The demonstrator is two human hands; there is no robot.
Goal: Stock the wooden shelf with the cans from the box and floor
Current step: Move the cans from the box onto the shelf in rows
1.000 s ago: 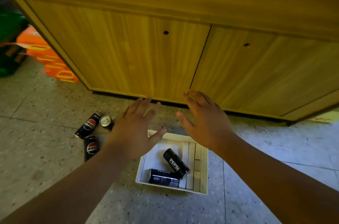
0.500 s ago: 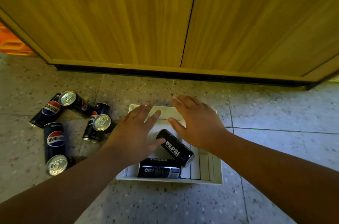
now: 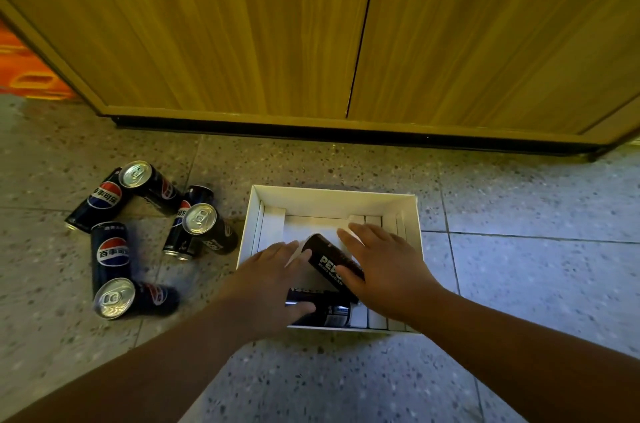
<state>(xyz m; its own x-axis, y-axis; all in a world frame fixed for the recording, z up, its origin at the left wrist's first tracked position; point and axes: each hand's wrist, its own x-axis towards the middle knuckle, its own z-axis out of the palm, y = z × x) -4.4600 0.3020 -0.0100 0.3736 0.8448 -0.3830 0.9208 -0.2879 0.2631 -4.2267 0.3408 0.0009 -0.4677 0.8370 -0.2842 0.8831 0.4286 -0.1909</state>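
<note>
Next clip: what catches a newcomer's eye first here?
Both hands reach into the white box on the floor: the left hand and right hand flank a black Pepsi can lying inside. Left of the box, a cluster of loose cans lies scattered on the speckled floor.

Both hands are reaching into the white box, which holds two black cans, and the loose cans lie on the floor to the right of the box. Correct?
Not quite. The head view shows the loose cans on the floor to the left of the white box, not the right. The rest holds: the left hand and right hand reach into the box, which holds two black cans.
</note>
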